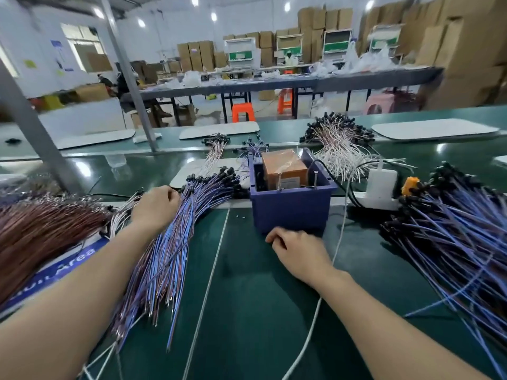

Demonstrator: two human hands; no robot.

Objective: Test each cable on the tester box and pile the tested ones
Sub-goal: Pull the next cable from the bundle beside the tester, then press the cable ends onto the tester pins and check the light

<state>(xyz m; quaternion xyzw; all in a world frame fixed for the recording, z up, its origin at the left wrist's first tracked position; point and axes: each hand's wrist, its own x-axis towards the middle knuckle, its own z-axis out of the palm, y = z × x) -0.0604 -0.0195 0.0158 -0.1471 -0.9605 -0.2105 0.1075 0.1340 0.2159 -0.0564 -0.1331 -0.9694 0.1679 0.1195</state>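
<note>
A blue tester box holding an orange block and two upright metal pins stands mid-table. Left of it fans a large bundle of purple-blue cables with black end caps. My left hand rests on the bundle's left side, fingers curled into the cables; whether it holds one is hidden. In front of the box, my right hand lies knuckles-up on the green mat, fingers curled under, with nothing visible in it. A second heap of blue cables lies at the right.
Reddish-brown cables pile at far left. White cables heap behind the box. A white power strip with an orange plug sits right of the box. A thin white cord crosses the mat. A slanted metal post rises at left.
</note>
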